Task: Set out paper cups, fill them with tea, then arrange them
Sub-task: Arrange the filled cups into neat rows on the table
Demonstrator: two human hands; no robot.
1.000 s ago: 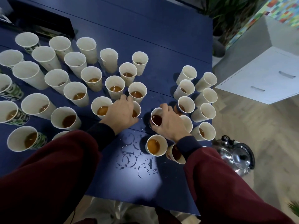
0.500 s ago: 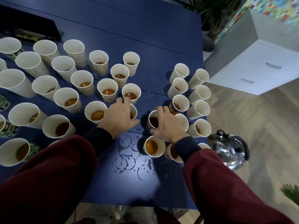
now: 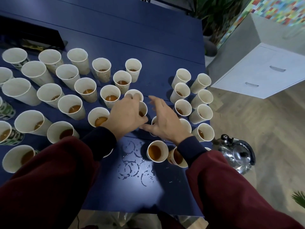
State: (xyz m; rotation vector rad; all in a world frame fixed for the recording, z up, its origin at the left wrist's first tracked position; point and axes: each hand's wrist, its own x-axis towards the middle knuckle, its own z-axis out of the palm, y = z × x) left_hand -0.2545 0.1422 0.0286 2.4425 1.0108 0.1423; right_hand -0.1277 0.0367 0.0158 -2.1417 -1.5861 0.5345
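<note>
Left hand (image 3: 126, 115) lay over middle cups (image 3: 134, 92), grip impossible to tell; right hand (image 3: 165, 124) spread open, probably tidying rows on tabletop (image 3: 132, 38).

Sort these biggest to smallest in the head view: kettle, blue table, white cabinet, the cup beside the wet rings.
1. table
2. cabinet
3. kettle
4. cup
The cabinet sits farther off, so its true size is unsure.
</note>
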